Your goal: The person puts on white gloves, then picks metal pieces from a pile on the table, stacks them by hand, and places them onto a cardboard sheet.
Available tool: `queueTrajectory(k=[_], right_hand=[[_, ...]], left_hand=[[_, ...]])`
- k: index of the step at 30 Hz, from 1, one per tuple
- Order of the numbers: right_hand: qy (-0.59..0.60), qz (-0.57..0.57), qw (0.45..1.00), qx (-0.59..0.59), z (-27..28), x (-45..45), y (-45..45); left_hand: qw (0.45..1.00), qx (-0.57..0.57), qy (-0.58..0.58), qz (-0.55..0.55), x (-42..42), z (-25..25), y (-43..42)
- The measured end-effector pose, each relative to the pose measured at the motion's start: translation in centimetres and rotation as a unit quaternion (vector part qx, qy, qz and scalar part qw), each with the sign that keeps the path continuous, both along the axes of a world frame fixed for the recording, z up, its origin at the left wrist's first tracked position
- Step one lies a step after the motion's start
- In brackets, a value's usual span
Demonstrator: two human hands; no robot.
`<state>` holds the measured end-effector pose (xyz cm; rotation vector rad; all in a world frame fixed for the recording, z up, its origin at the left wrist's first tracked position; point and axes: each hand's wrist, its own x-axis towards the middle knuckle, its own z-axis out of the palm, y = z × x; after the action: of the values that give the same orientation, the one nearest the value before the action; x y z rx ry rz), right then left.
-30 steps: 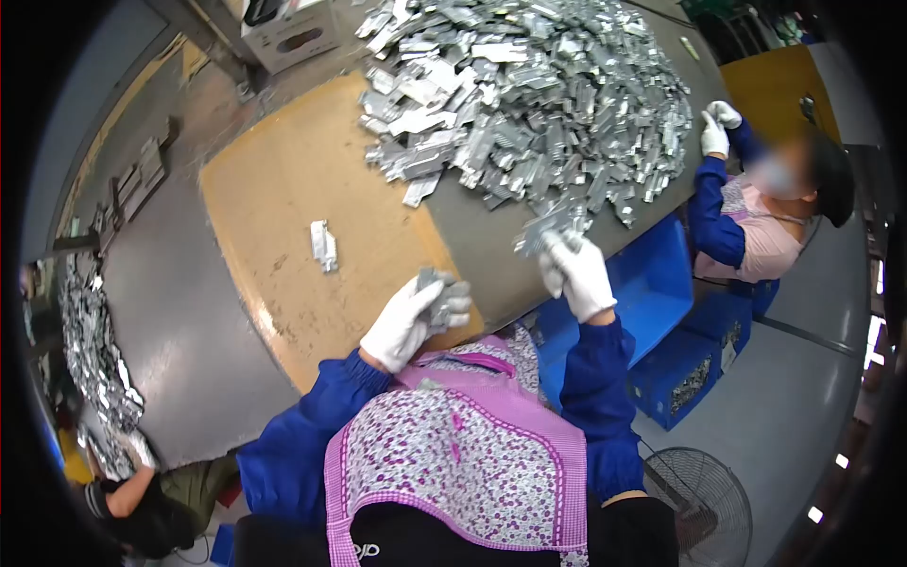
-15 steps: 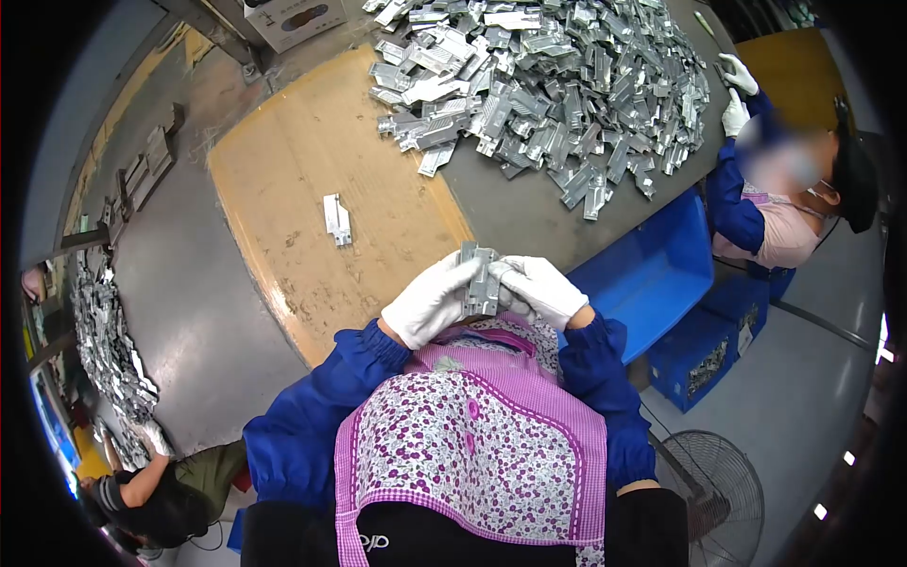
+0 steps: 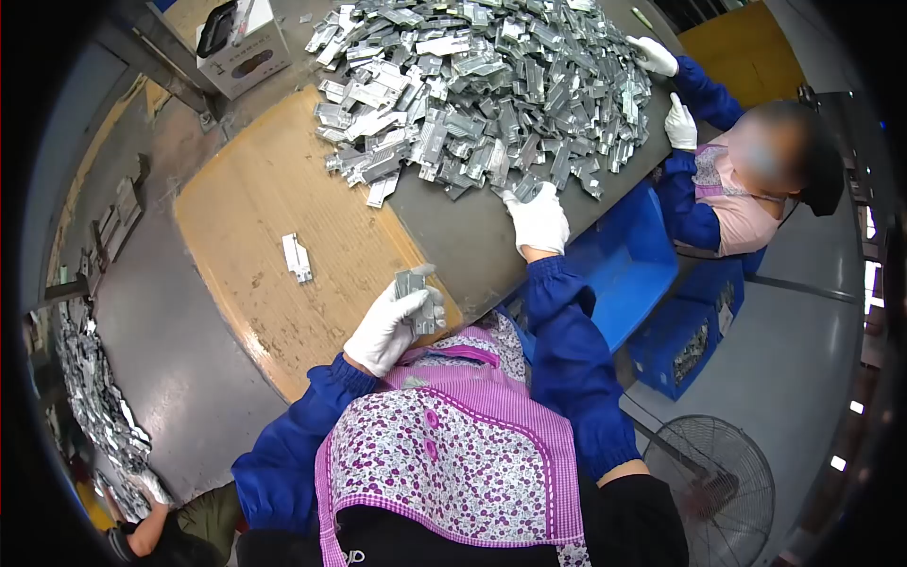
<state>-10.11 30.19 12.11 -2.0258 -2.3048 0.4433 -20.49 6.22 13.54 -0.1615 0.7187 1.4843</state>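
Note:
My left hand (image 3: pixel 383 326), in a white glove, is closed round a silver-grey metal part (image 3: pixel 410 283) above the table's front edge. More metal shows below the thumb, and I cannot tell whether it is a second piece. My right hand (image 3: pixel 541 222), gloved too, reaches to the near edge of a big heap of like metal parts (image 3: pixel 491 104). Its fingers are closed on one metal part (image 3: pixel 525 187) there. A single part (image 3: pixel 297 258) lies apart on the brown cardboard sheet (image 3: pixel 255 198) to the left.
A blue bin (image 3: pixel 624 274) stands against the table's right side, with a blue crate (image 3: pixel 675 354) of parts below. A co-worker (image 3: pixel 727 180) has gloved hands at the heap's right. A fan (image 3: pixel 713 482) stands at lower right, a white box (image 3: pixel 244 52) at upper left.
My right hand has left my left hand and moved forward to the heap's near edge. My left hand keeps hold of its metal part. The co-worker's hands have moved apart.

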Motion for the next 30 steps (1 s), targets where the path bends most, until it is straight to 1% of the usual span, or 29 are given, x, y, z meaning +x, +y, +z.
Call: queueTrajectory(k=[2, 3, 4, 5, 6, 7, 8, 11, 12, 15, 16, 17, 19, 20, 21, 22, 23, 25, 27, 29, 30], right_hand=[[0.138, -0.017, 0.99, -0.001, -1.1, 0.4, -0.1], [0.206, -0.025, 0.978, -0.004, -2.1, 0.9, 0.0], [0.3, -0.025, 0.953, 0.013, -3.6, 1.3, 0.3], [0.257, -0.071, 0.961, -0.067, -4.5, 2.4, 0.9], [0.252, -0.087, 0.959, -0.092, -4.2, 2.7, 0.8], [0.245, -0.105, 0.957, -0.115, -4.0, 2.9, 0.7], [0.216, -0.091, 0.966, -0.112, -4.1, 3.1, 0.6], [0.141, 0.017, 0.99, 0.009, -2.3, 1.8, -1.6], [0.135, 0.023, 0.991, 0.0, -1.6, 1.3, -2.2], [0.149, 0.001, 0.987, 0.06, -2.8, 0.6, -2.3], [0.138, 0.022, 0.986, 0.089, -3.8, 0.7, -2.1], [0.217, -0.004, 0.975, 0.05, -4.6, 0.9, -1.9], [0.369, -0.053, 0.928, -0.027, -5.6, 1.5, -1.3], [0.393, -0.075, 0.915, -0.057, -6.6, 2.2, -0.8], [0.388, -0.108, 0.898, -0.179, -2.9, 1.8, -1.6], [0.428, -0.107, 0.866, -0.236, -2.7, 2.4, -1.8], [0.466, -0.104, 0.828, -0.293, -2.5, 2.9, -1.9], [0.554, -0.155, 0.712, -0.404, 0.4, 3.4, -4.3], [0.545, -0.124, 0.655, -0.509, 3.0, 3.7, -6.4], [0.496, -0.096, 0.633, -0.587, 4.3, 3.7, -8.4], [0.494, -0.095, 0.594, -0.628, 4.7, 3.6, -9.2]], left_hand=[[0.999, -0.029, -0.015, 0.008, 0.1, 0.2, -0.3], [0.999, -0.028, -0.029, 0.013, 0.0, -0.2, -0.5], [0.999, -0.027, -0.043, 0.019, 0.0, -0.9, -0.7], [0.998, -0.025, -0.058, 0.027, 0.0, -1.5, -0.9], [0.996, -0.017, -0.085, 0.038, -0.1, -1.7, -1.0], [0.995, -0.019, -0.086, 0.048, -0.2, -1.8, -1.0], [0.994, -0.02, -0.087, 0.055, -0.2, -1.9, -1.0], [0.995, -0.019, -0.08, 0.058, -0.2, -2.0, -0.8], [0.995, -0.019, -0.076, 0.055, -0.2, -2.0, -0.8], [0.996, -0.018, -0.074, 0.05, -0.2, -1.7, -0.9], [0.996, -0.018, -0.075, 0.048, -0.1, -1.6, -1.0], [0.996, -0.02, -0.079, 0.048, 0.0, -1.6, -1.1], [0.995, -0.02, -0.089, 0.047, 0.1, -1.8, -1.3], [0.996, -0.015, -0.083, 0.043, 0.2, -2.0, -1.5], [0.996, -0.015, -0.077, 0.043, 0.2, -2.0, -1.6], [0.996, -0.014, -0.071, 0.044, 0.3, -2.1, -1.7], [0.997, -0.015, -0.065, 0.046, 0.3, -2.1, -1.7], [0.996, -0.008, -0.063, 0.059, 0.1, -1.6, -1.5], [0.996, -0.001, -0.058, 0.072, 0.1, -1.4, -1.6], [0.995, 0.017, -0.049, 0.081, 0.2, -1.5, -1.3], [0.995, 0.03, -0.055, 0.08, 0.1, -1.2, -1.3]])
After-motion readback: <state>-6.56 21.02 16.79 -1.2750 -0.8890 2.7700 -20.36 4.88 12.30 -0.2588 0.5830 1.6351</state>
